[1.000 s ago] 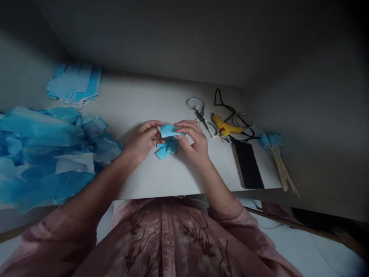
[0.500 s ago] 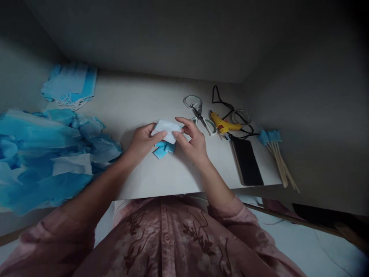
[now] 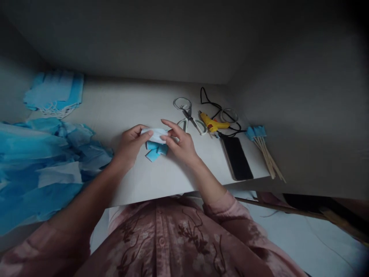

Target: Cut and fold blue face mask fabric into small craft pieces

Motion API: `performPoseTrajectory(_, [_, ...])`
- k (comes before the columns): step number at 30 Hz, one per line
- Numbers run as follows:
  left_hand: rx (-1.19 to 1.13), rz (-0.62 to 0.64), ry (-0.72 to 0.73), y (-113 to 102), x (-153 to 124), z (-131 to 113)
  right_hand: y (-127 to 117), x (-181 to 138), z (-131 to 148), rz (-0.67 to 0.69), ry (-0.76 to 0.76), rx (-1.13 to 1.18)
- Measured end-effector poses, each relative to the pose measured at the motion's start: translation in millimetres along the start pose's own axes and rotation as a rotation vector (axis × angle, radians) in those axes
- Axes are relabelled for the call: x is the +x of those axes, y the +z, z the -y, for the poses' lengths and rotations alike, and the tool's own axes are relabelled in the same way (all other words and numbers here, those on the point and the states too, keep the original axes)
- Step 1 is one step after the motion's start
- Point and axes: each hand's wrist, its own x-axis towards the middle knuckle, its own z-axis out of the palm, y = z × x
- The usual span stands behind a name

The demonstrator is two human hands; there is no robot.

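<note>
Between my two hands is a small white piece of fabric (image 3: pixel 156 135), held over the table (image 3: pixel 173 173). My left hand (image 3: pixel 131 144) pinches its left end, thumb on top. At its right end my right hand (image 3: pixel 181 144) grips it between thumb and fingers, with the index finger stretched away. Just below the fabric lie several small folded blue pieces (image 3: pixel 153 154) on the table. Scissors (image 3: pixel 190 118) with white handles lie beyond my right hand, close to a roll of clear tape (image 3: pixel 182 103).
A large heap of blue and white fabric (image 3: pixel 57 154) covers the left side, with stacked face masks (image 3: pixel 54 90) behind it. To the right are a yellow glue gun (image 3: pixel 215 124) with black cord, a phone (image 3: pixel 236 158) and wooden sticks (image 3: pixel 266 156) with blue fabric tips.
The white fabric looks narrower now, its lower part turned up under my thumbs. The whole view has shifted slightly, so things on the table appear further left.
</note>
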Motion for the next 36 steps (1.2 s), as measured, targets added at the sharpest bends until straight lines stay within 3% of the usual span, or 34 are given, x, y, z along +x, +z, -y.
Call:
performPoseTrajectory(7, [-0.216,0.026,-0.03,2,2,1,1,3,-8,-0.11,0.073,0.221])
performPoseTrajectory(12, [-0.52,0.073,-0.248,3,6,-2,2,3,-8,-0.046,0.124,0.428])
performPoseTrajectory(17, [-0.588,0.026,-0.377,2,9,1,4,1,-9,0.012,0.133,0.479])
performPoseTrajectory(27, [-0.445,0.113,-0.269,6,3,5,2,6,-2,-0.036,0.248,0.49])
performPoseTrajectory(36, [-0.298,0.087,-0.163,9,-2,-1,7,3,-7,0.124,0.203,0.478])
